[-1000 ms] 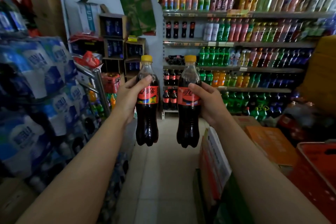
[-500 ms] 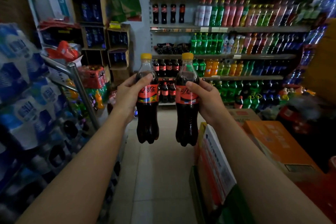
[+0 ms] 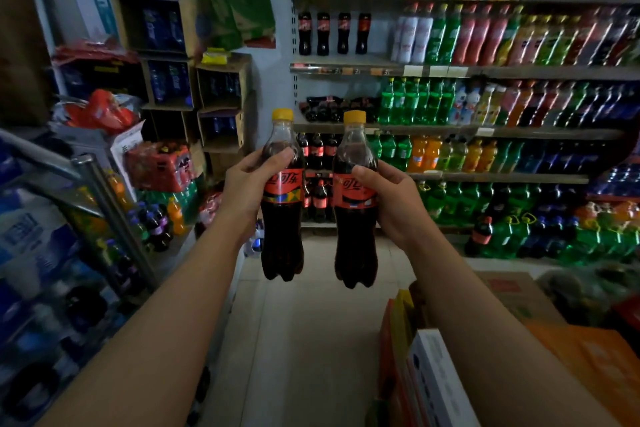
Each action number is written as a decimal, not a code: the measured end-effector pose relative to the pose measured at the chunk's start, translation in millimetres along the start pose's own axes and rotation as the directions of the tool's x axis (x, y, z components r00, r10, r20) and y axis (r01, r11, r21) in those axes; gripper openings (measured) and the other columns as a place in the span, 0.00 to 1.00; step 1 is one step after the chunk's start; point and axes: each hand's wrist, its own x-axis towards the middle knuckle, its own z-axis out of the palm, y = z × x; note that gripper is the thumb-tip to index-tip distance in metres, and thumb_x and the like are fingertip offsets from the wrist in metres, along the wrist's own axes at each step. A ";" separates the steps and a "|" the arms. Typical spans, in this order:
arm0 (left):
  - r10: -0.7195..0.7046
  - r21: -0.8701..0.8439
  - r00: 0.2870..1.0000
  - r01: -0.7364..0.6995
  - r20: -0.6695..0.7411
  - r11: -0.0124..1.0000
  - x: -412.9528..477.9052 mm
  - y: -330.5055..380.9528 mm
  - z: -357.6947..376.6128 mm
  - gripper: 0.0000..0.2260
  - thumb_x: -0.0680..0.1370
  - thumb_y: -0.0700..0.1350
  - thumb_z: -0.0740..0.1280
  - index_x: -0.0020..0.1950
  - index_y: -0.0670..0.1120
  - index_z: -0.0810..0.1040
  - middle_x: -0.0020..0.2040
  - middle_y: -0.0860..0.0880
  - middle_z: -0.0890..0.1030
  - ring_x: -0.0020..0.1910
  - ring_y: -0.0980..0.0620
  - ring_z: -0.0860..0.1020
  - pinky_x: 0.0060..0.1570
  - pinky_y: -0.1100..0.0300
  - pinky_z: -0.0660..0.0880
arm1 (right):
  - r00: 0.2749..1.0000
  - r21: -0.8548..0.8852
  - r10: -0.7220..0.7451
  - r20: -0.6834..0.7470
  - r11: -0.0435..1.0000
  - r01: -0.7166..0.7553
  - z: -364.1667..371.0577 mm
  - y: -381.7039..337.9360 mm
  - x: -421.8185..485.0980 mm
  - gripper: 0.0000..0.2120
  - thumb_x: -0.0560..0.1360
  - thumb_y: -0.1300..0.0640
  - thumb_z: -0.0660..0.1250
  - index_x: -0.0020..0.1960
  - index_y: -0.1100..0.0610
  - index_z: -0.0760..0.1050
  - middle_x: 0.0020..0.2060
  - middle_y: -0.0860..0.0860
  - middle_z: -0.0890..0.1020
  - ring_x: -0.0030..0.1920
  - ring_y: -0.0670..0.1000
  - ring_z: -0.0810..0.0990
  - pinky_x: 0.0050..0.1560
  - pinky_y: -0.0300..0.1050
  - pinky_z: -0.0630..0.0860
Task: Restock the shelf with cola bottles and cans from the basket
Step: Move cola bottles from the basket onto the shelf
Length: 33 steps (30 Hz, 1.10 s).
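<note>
While both arms reach forward down the aisle, left hand (image 3: 247, 189) wrapped around the left cola bottle (image 3: 282, 198) at its red label, thumb across the front near the shoulder, fingers hidden behind. Right hand (image 3: 391, 199) closed the same way on the right cola bottle (image 3: 355, 204), thumb pressed on the label, palm against the bottle's right side. Both bottles upright, yellow caps up, dark drink filling them to the neck, held side by side with a narrow gap between, not touching. Raised above the pale tiled floor (image 3: 311, 340) and in front of the drinks shelf (image 3: 450, 71), which stands well ahead. On that shelf, four small cola bottles (image 3: 334, 33) in a short row on the second tier at the left end, more cola bottles (image 3: 317, 151) lower down just behind the held pair, and rows of green, orange, red and blue bottles filling the tiers to the right. Left of the aisle, stacked cardboard boxes (image 3: 166, 55) with blue packs inside, a metal rack post (image 3: 114, 215), and shrink-wrapped water packs (image 3: 31, 253) in blur. At the lower right, a white-faced carton (image 3: 436, 378) beside an orange carton (image 3: 595, 367), just under the right forearm. Basket not identifiable in this view.
</note>
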 end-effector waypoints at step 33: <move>0.063 -0.027 0.983 -0.060 0.175 0.998 616.3 -99.5 76.5 0.19 0.66 0.51 0.74 0.54 0.46 0.83 0.44 0.48 0.86 0.45 0.50 0.84 0.47 0.56 0.78 | 0.995 0.031 -0.100 -0.026 0.994 0.101 -90.9 50.7 603.5 0.13 0.70 0.60 0.73 0.54 0.59 0.80 0.43 0.54 0.86 0.44 0.53 0.85 0.42 0.46 0.81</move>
